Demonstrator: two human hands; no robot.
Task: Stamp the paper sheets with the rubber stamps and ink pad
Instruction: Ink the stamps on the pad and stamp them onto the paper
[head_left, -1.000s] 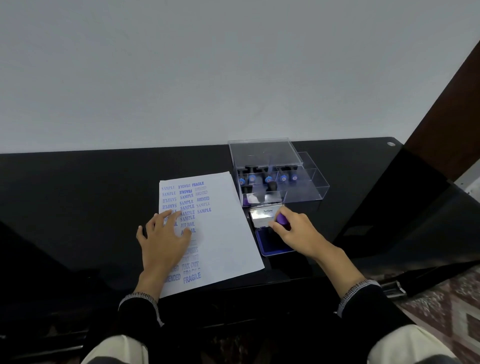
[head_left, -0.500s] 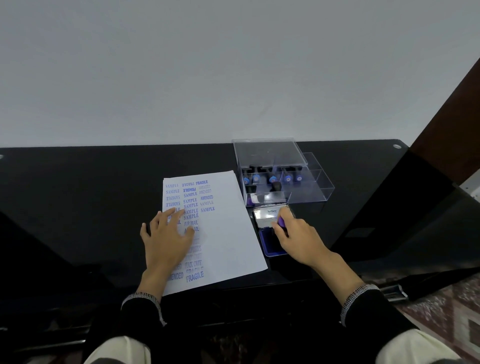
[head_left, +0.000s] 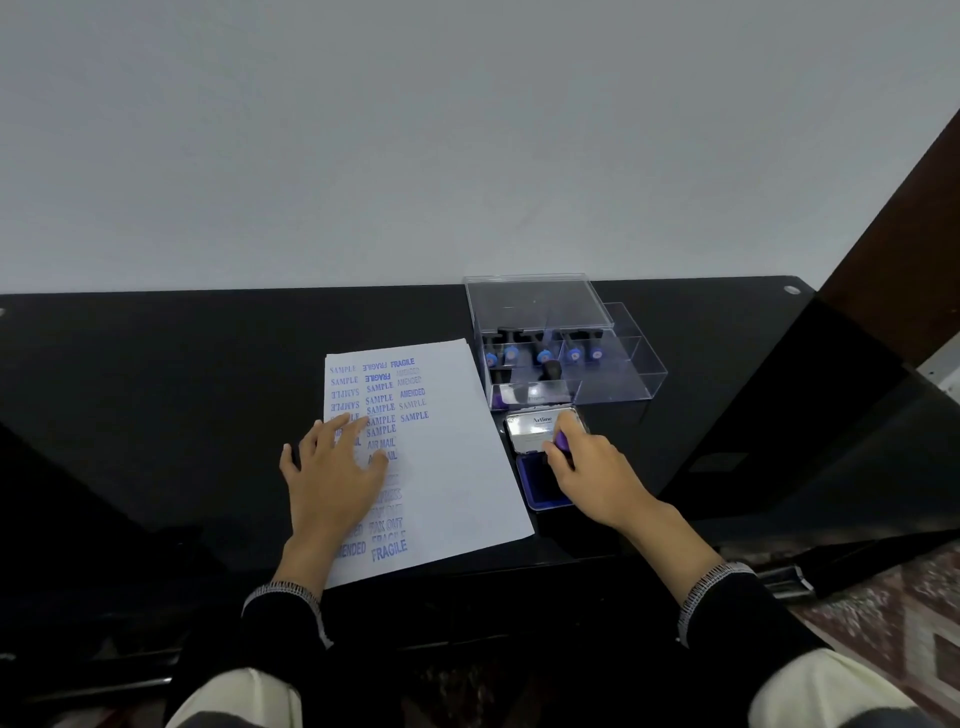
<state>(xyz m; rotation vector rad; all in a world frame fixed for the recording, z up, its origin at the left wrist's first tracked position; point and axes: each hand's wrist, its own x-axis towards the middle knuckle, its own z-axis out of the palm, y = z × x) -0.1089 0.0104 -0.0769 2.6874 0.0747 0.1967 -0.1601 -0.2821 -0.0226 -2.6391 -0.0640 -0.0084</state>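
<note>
Right hand pinches purple rubber stamp on open blue ink pad; left hand flat, fingers straight, on stamped white paper sheet. Risk: over-inking blots print; pad may slide on glossy black worktop.

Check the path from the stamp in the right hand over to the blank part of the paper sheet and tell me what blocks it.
Nothing visible blocks it. The right hand holds the stamp at the ink pad, right beside the paper sheet. The left hand lies on the sheet's printed left side, off that path.

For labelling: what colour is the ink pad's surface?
Dark blue ink pad, seen in the head view.
</note>
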